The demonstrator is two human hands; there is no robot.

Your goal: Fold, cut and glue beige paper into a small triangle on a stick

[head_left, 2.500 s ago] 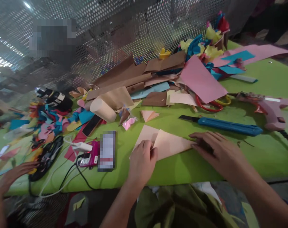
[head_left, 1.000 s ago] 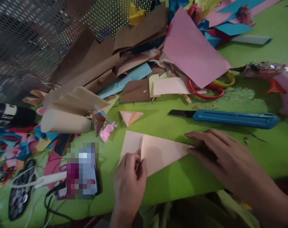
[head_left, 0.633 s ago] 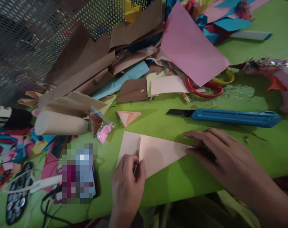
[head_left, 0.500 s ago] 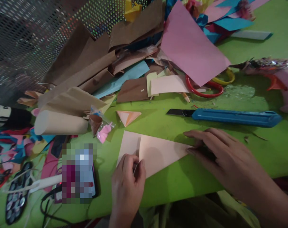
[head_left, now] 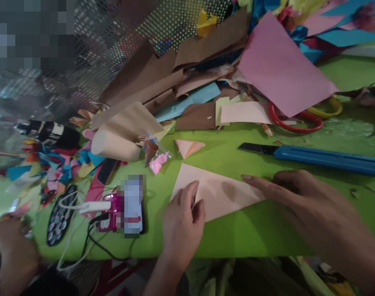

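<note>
A pale pink, roughly triangular piece of paper (head_left: 221, 189) lies flat on the green tabletop in front of me. My left hand (head_left: 184, 218) rests on its left part, index finger and thumb apart over the sheet. My right hand (head_left: 298, 193) hovers by the paper's right tip, with the index finger stretched over it and the other fingers bent. Beyond the sheet is a small folded pink-and-orange paper triangle (head_left: 189, 148). A blue utility knife (head_left: 326, 158) lies past my right hand, its dark blade out to the left.
Behind are brown paper scraps (head_left: 212, 45), a large pink sheet (head_left: 282, 65) and red-handled scissors (head_left: 295, 121). A phone (head_left: 133, 209) with cables and a roll of cream paper (head_left: 115, 146) stand left. Another person's hand (head_left: 16, 242) is at the far left edge.
The view has swung left, bringing another person's hand into sight. The raised fold edge on the paper no longer shows. My right fingertips have left the tip, and the index finger now reaches over the sheet.
</note>
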